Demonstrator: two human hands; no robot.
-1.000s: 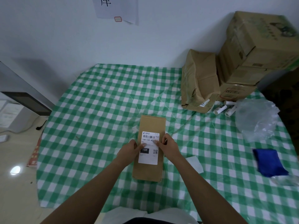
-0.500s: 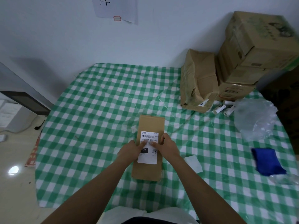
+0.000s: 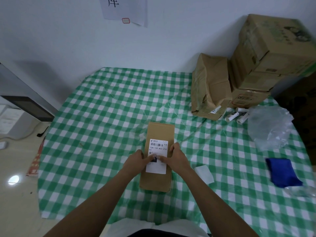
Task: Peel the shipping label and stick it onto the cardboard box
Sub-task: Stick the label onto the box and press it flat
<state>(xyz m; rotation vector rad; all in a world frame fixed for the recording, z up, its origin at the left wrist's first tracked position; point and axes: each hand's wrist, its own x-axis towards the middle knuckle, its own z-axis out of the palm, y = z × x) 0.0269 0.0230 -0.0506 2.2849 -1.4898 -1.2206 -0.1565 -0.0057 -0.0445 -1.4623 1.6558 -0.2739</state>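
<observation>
A flat brown cardboard box (image 3: 160, 132) lies in the middle of the green checked tablecloth. A white shipping label (image 3: 158, 147) with a barcode lies flat on its top. My left hand (image 3: 136, 161) rests at the box's left edge and its thumb presses the middle of the label. My right hand (image 3: 176, 159) sits at the right edge, thumb pressing the label too, fingers lying over the box's right side. The two thumbs almost meet. A white backing sheet (image 3: 204, 173) lies on the cloth just right of the box.
Stacked cardboard boxes (image 3: 266, 59) and a crumpled brown parcel (image 3: 209, 88) stand at the back right. White tubes (image 3: 236, 115), a clear plastic bag (image 3: 268, 127) and a blue cloth (image 3: 281, 171) lie along the right side. The table's edge (image 3: 41, 168) falls to the floor at left.
Both thumbs have slid down the label from near its upper part to its middle and come closer together. The box and label have stayed in place.
</observation>
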